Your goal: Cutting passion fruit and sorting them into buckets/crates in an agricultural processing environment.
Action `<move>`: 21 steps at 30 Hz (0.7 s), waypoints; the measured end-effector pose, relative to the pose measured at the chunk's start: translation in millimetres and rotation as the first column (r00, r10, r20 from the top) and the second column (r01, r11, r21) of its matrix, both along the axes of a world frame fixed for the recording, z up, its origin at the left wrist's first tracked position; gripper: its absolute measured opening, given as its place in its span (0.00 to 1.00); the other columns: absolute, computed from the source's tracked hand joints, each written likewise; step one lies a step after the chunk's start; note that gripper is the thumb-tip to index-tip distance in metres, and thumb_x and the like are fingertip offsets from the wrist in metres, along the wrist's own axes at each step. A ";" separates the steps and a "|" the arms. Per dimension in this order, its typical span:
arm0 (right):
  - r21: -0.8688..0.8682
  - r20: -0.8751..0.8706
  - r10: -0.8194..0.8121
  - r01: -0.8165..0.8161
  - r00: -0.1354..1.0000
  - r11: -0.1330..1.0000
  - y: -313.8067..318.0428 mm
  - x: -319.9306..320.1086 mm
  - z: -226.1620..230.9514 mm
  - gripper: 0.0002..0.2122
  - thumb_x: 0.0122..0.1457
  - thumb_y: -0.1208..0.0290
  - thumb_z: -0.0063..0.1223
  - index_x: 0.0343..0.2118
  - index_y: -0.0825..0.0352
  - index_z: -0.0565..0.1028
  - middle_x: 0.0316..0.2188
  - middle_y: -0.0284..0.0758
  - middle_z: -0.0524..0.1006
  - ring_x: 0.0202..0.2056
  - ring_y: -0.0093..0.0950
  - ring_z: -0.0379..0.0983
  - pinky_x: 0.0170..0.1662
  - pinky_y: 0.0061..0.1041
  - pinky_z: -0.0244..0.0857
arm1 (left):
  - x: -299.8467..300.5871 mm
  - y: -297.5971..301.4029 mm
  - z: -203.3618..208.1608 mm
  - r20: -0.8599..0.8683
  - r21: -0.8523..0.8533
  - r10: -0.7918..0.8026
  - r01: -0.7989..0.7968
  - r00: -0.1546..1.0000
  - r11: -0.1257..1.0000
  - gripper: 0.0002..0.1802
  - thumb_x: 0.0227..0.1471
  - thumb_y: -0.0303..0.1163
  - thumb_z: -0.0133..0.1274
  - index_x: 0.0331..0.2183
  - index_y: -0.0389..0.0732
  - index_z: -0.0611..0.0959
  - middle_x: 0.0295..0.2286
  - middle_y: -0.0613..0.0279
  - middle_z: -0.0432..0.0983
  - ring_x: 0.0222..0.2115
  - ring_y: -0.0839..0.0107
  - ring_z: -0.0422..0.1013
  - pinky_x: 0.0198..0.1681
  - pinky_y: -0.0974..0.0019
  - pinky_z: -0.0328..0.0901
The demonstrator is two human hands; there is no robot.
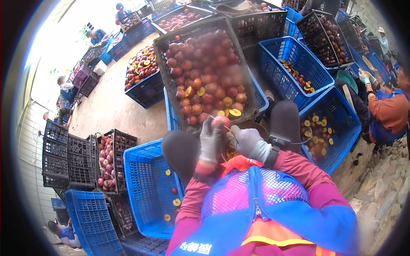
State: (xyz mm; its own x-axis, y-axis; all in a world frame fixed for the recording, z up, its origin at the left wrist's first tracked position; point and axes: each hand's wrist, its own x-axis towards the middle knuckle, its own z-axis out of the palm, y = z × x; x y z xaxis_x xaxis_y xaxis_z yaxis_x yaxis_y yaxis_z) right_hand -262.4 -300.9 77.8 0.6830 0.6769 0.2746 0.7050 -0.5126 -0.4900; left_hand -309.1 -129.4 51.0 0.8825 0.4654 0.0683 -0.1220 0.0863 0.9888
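Observation:
My gloved left hand point(211, 140) is closed around a reddish plum point(221, 122), held up just above the near edge of a dark crate point(252, 85). My gloved right hand point(247, 140) is closed beside the plum. A thin pale strip, perhaps a narrow blade, runs across the fruit toward the right fingers; its handle is hidden. Red plums point(207, 77) fill the tilted crate, with a few yellow cut halves point(234, 112) at its near end. Beneath my hands, a brown bowl point(261, 129) is partly covered by them and holds cut pieces.
At my left stands a blue crate point(143, 187) with a few cut halves. Another blue crate point(348, 128) at my right holds more halves. Black crates point(68, 158) are stacked at far left. A co-worker point(386, 111) sits at the right.

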 end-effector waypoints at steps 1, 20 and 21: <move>-0.023 0.086 0.055 -0.053 0.995 0.998 -1.9 -2.1 0.5 0.12 0.71 0.59 0.53 0.41 0.64 0.72 0.22 0.41 0.79 0.22 0.46 0.79 0.24 0.46 0.70 | -2.0 4.7 -3.6 -0.039 -0.270 -0.062 0.049 0.997 0.962 0.26 0.66 0.49 0.61 0.55 0.41 0.78 0.36 0.64 0.80 0.31 0.70 0.75 0.34 0.65 0.70; 0.524 -0.168 0.057 0.040 0.984 0.851 -45.3 11.7 -21.2 0.24 0.70 0.61 0.62 0.62 0.70 0.74 0.28 0.33 0.82 0.22 0.27 0.78 0.27 0.30 0.74 | -3.4 -5.5 81.1 -0.027 -0.428 -0.119 0.096 0.993 0.899 0.29 0.69 0.62 0.49 0.42 0.43 0.83 0.20 0.70 0.73 0.15 0.75 0.67 0.19 0.67 0.64; 0.622 -0.294 0.089 0.120 0.952 0.774 -36.9 13.4 -3.0 0.24 0.69 0.60 0.63 0.61 0.70 0.76 0.29 0.30 0.81 0.21 0.22 0.77 0.26 0.26 0.72 | -0.8 -16.8 90.6 -0.089 -0.564 -0.070 0.007 0.994 0.825 0.27 0.69 0.58 0.50 0.45 0.42 0.83 0.25 0.69 0.76 0.21 0.75 0.71 0.23 0.68 0.67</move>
State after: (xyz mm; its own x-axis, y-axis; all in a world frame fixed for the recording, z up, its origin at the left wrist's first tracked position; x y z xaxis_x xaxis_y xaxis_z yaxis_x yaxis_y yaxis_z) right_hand -248.9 -337.8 74.8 0.8088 0.4119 0.4197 0.4711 -0.0267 -0.8817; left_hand -309.9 -146.2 141.7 0.8878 0.3609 -0.2855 -0.0088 0.6336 0.7736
